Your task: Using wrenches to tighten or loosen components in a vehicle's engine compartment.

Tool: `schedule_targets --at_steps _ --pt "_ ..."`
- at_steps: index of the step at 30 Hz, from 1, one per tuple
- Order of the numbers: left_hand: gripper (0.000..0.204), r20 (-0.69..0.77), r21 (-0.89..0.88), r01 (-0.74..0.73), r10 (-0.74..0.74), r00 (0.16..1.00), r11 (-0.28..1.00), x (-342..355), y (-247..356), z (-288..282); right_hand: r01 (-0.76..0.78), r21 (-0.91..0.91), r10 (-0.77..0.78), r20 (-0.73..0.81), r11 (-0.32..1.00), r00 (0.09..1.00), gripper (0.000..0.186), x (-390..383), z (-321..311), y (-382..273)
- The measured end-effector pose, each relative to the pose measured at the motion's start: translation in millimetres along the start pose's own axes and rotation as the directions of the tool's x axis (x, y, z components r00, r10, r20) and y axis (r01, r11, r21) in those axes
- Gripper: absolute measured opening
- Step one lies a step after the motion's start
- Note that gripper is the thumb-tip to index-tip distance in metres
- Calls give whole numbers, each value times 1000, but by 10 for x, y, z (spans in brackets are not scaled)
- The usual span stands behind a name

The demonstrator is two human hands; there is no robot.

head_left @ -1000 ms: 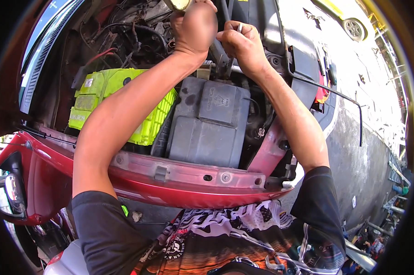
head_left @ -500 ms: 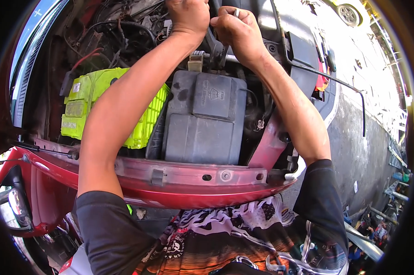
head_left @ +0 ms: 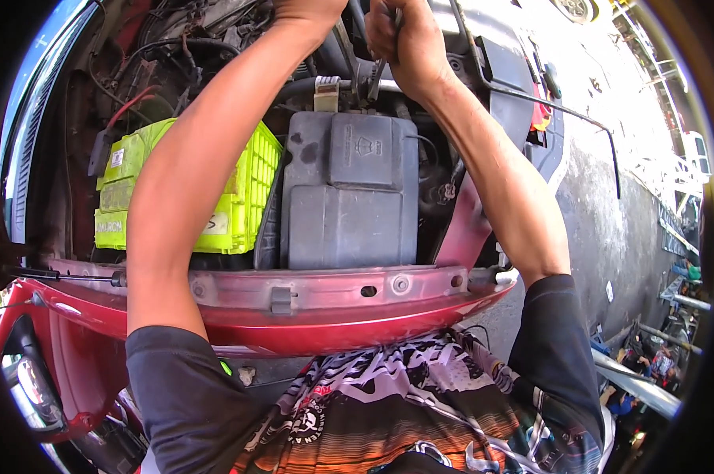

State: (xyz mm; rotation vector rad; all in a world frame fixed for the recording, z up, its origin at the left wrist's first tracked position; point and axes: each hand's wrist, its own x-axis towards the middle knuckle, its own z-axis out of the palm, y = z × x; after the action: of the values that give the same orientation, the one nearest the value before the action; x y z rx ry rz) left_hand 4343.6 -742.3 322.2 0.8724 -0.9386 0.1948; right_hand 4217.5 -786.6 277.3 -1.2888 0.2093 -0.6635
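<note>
Both my arms reach over a red car's open engine bay. My left hand [head_left: 310, 9] is at the upper edge of the picture; its fingers are cut off from view. Close to its right, my right hand [head_left: 414, 49] is closed around a slim metal tool [head_left: 379, 73]. Its shaft shows above and below the fist, but its exact kind is hidden. Under the hands are dark metal bars and hoses. Nearer to me sits a black plastic box with a lid [head_left: 354, 197]. Left of it, partly behind my left forearm, is a bright green battery [head_left: 246, 189].
The red front panel [head_left: 325, 284] runs between my body and the bay. A thin bent rod [head_left: 578, 117] juts out over the right fender. Cables [head_left: 167, 47] crowd the far left. Metal frames and clutter [head_left: 649, 355] lie on the ground at right.
Both hands have gone farther up, and my left hand is now largely out of the picture. The engine bay appears shifted slightly left and up. My right hand still grips the metal tool.
</note>
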Motion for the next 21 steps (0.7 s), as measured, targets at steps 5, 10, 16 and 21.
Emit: schedule_targets --at_steps 5,10,16,21 --pt "30 44 140 -48 42 998 989 -14 -202 40 -35 163 52 -107 986 993 43 1 -22 56" --pt "26 -56 172 -192 204 977 966 45 -237 197 8 139 10 -125 990 992 41 22 -100 47" --pt "22 -18 240 -285 297 955 928 113 -266 165 23 124 0 -180 992 984 38 13 -6 32" --pt "22 -32 313 -107 123 992 944 65 -180 249 54 109 -34 -175 993 984 38 4 -113 48"
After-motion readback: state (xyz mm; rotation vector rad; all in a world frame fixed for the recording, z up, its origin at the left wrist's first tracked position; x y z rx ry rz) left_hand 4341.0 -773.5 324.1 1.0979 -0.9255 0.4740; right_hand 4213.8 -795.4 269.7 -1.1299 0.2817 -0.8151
